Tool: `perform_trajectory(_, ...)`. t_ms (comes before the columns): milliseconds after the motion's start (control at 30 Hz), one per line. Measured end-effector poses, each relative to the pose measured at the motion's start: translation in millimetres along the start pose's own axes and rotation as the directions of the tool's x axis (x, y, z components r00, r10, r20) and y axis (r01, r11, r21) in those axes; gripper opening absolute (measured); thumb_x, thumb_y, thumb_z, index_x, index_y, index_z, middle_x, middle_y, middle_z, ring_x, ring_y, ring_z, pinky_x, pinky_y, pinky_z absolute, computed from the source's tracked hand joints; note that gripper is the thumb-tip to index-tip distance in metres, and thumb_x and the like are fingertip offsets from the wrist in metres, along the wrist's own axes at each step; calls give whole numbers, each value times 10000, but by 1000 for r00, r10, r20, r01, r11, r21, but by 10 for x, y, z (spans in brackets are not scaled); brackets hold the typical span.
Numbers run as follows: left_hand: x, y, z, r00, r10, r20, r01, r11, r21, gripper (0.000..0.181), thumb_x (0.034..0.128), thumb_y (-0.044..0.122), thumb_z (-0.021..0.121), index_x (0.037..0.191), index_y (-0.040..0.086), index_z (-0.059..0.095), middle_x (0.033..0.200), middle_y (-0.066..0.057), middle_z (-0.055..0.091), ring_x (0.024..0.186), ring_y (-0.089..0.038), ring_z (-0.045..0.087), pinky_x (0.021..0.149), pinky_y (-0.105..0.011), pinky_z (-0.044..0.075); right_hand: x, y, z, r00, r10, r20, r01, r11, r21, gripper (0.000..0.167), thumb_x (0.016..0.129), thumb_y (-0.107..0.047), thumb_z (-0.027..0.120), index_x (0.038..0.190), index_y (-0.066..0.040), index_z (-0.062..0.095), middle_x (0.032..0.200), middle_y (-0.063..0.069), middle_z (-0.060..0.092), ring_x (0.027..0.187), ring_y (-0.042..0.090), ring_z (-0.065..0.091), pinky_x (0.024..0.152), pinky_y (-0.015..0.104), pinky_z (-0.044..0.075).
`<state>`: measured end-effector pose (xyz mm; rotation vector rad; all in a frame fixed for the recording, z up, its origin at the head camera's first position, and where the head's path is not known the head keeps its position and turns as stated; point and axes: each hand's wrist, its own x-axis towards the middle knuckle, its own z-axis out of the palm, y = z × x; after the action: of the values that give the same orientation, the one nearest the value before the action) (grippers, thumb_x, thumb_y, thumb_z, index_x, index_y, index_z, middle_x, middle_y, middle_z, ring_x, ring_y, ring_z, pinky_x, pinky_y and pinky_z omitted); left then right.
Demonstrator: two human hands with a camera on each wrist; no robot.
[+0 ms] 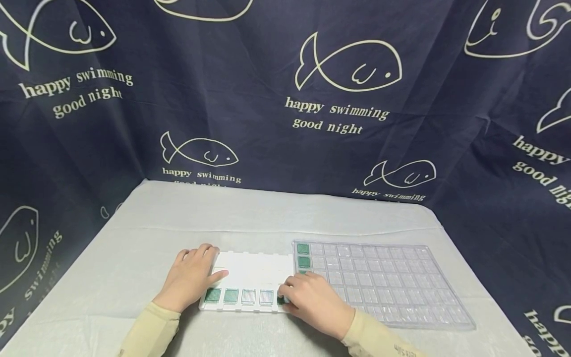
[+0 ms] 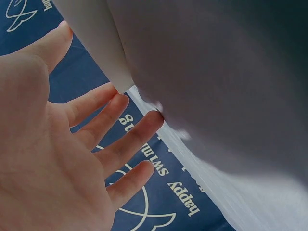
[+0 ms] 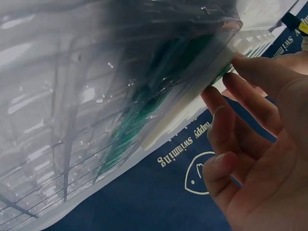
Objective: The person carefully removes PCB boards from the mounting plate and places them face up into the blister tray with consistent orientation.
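A flat white tray lies on the tabletop, with green gridded squares along its near side. The right hand pinches the rightmost square; the left hand touches the tray's edge with extended fingers.

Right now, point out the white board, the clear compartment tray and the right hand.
White board (image 1: 255, 268): head view, on its bare upper part.
Clear compartment tray (image 1: 376, 280): head view, on its grid near the middle.
Right hand (image 1: 314, 300): head view, on the back of the hand.
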<state>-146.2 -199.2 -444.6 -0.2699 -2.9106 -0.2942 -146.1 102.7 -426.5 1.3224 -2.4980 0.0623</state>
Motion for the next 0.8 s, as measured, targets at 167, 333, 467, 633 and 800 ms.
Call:
perform_trajectory(167,1,0,-2,1000,2,1,-2,1000,1,585,892,454,743,1295,57,596,1281,-131,642,1128,-348,655,1037,-567,454,6,5,-23,1000,2,12,-2,1000,23,218,748,-299,877,884,-229,721,770,-127,649,662,5,523,580,136,379)
perform_trajectory(333,6,-2,6,1000,1,4,-1,1000,2,588,895,460,739,1298,57,595,1282,-129,641,1131,-348,655,1040,-567,453,17,3,-50,999,11,39,-12,999,49,203,762,-278,872,903,-227,735,806,-120,683,687,-6,546,599,129,401)
perform_trajectory(467,8,-5,10,1000,-2,4,2,1000,3,585,897,461,737,1297,57,597,1279,-128,643,1133,-346,655,1044,-569,451,20,5,-60,999,9,46,-12,998,54,197,764,-260,871,905,-227,737,818,-118,691,695,-7,553,602,126,404)
perform_trajectory(633,5,-10,18,1000,0,-1,0,1000,0,583,894,460,741,1292,57,600,1274,-127,645,1135,-341,654,1045,-569,450,17,9,-57,999,0,39,-2,999,46,200,755,-247,875,892,-231,731,819,-121,689,700,0,564,601,132,406)
perform_trajectory(800,6,-11,19,1000,3,-5,-3,1000,6,588,894,463,740,1294,56,597,1276,-129,645,1128,-346,655,1041,-569,452,15,17,-60,999,-6,43,4,999,43,205,752,-235,873,896,-234,728,833,-123,690,716,6,582,609,138,419)
